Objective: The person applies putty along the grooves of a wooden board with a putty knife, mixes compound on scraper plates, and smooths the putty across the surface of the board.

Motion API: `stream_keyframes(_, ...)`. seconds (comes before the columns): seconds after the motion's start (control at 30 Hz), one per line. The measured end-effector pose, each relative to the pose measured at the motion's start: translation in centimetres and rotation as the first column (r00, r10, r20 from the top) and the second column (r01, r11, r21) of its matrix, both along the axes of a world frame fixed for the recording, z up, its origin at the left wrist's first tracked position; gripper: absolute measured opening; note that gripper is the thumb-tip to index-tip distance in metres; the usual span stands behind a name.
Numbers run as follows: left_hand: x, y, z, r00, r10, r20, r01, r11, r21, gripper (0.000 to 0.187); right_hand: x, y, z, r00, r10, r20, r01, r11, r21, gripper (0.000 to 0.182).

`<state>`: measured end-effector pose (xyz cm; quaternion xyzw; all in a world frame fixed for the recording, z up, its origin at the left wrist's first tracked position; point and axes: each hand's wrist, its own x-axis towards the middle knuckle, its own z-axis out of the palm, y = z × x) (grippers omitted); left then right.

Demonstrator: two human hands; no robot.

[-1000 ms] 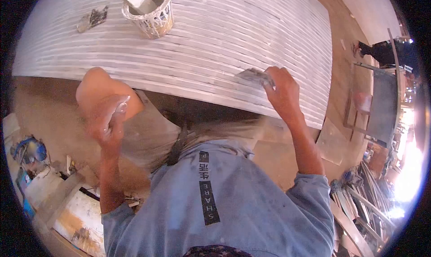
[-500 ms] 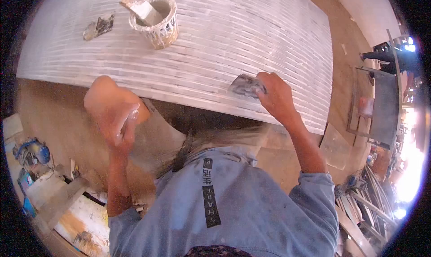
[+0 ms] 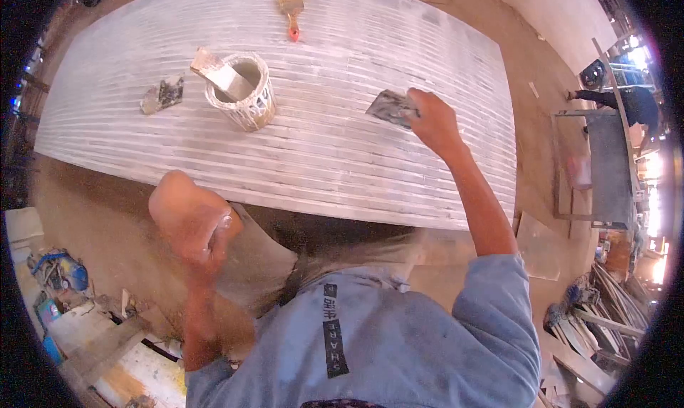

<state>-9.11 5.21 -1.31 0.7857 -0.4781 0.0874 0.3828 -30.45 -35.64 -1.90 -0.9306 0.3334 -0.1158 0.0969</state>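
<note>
My right hand [image 3: 433, 121] grips a flat, dark-smeared scraper [image 3: 392, 109] against the ridged, whitish panel [image 3: 335, 151]. My left hand [image 3: 206, 233] is closed near my knee, below the panel's near edge, with whitish smears on the fingers; whatever it may hold is hidden. On the panel's left part stands a paste-covered bucket [image 3: 260, 112], with a wide scraper [image 3: 226, 79] resting in its mouth. A second smeared scraper [image 3: 169, 93] lies left of the bucket. Toward the far edge lies a brush [image 3: 291, 10] with a red handle tip.
At the right stands a metal frame with a grey panel [image 3: 609, 166], and a person in dark clothes [image 3: 634, 107] is beside it. Wood strips [image 3: 613, 301] are heaped at the lower right. Boards [image 3: 92, 337] and a blue machine [image 3: 63, 269] lie at the lower left.
My right hand and its scraper have moved farther up the panel, away from my body. The view has shifted, so the brush now shows whole and the bucket sits lower.
</note>
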Motion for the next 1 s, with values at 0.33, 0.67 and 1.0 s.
stream_keyframes(0.33,0.3,-0.2,0.3,0.999,-0.033,0.032,0.032,0.999,0.007,0.009,5.3,-2.5,1.1,0.998,-0.014,-0.065,0.020,0.997,0.081,0.033)
stream_keyframes(0.67,0.4,-0.5,0.7,0.997,-0.073,0.034,0.073,0.997,-0.001,0.008,5.9,-2.5,1.1,0.999,-0.024,-0.027,0.023,0.999,-0.044,0.031)
stream_keyframes(1.0,0.2,-0.4,0.5,0.998,-0.019,0.053,0.017,0.999,0.034,0.009,6.8,-4.9,1.0,0.999,-0.001,-0.041,0.001,1.000,0.005,0.032)
